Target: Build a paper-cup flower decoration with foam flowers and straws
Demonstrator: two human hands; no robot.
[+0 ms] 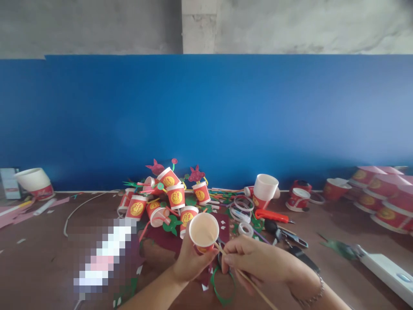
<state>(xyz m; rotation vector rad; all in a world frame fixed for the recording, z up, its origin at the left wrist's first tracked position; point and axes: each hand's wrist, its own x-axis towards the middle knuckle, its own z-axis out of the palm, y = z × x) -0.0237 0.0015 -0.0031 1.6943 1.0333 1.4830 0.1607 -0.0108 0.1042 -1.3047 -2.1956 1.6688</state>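
Note:
My left hand (189, 265) is wrapped round a red-and-white paper cup (204, 228), its open mouth tilted towards me. In my right hand (253, 258) a thin pale stick (256, 290) is pinched. Its tip meets the cup's lower right side, by my left thumb; whether it pierces the wall I cannot tell. Below the hands lies a green paper ring (222, 297). Just behind the cup is a heap of similar red cups (176, 196) with yellow prints, some fitted with straws and dark red paper cut-outs (196, 174).
A stack of cups (265, 189), an orange utility knife (272, 216), a tape roll (245, 229) and keys (292, 237) lie right of centre. More cups (392, 213) are piled far right, near a white tool (387, 269). A blue panel (206, 116) rises behind the table.

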